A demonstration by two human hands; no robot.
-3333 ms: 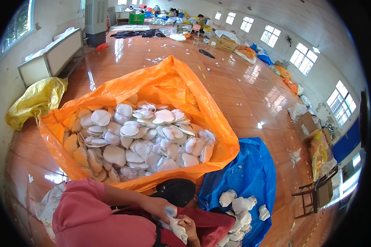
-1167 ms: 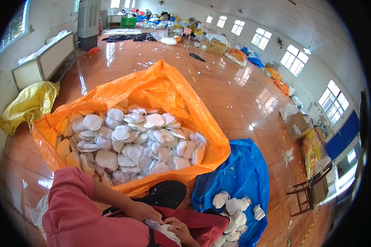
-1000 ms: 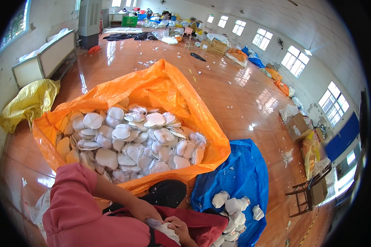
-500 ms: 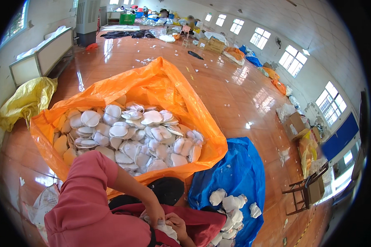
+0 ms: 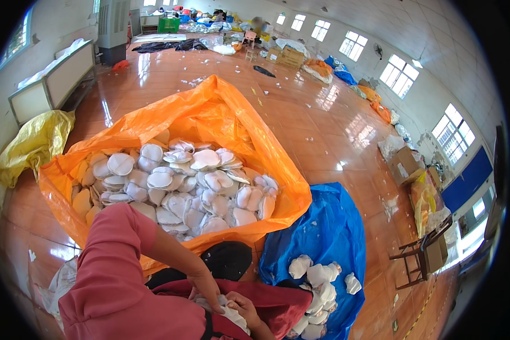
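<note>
The left hand (image 5: pixel 207 290) is reaching down over the lap, its fingers drawn narrow and pressing into a crumpled white fabric piece (image 5: pixel 232 317); its fingertips are sinking out of sight among the folds, so their exact grip is hard to tell. The right hand (image 5: pixel 243 310) is pinching the same piece from its right side, fingers curled close together, while its forearm is running off the lower edge. The piece is lying between both hands, above a maroon cloth (image 5: pixel 286 309), its lower part hard to make out.

The pink sleeve (image 5: pixel 110 255) is covering the near left corner of an orange plastic bag (image 5: pixel 255 139). Inside, white rounded pads (image 5: pixel 204 187) are overlapping in a heap, the upper ones hiding those below. A black rounded shape (image 5: pixel 226 260) is showing just beyond the hands; what it is cannot be told. To the right, a blue plastic sheet (image 5: pixel 337 226) is holding bundled white pieces (image 5: pixel 323 294), some of them partly hidden by the maroon cloth. A whitish sack (image 5: pixel 62 283) is disappearing behind the sleeve.
</note>
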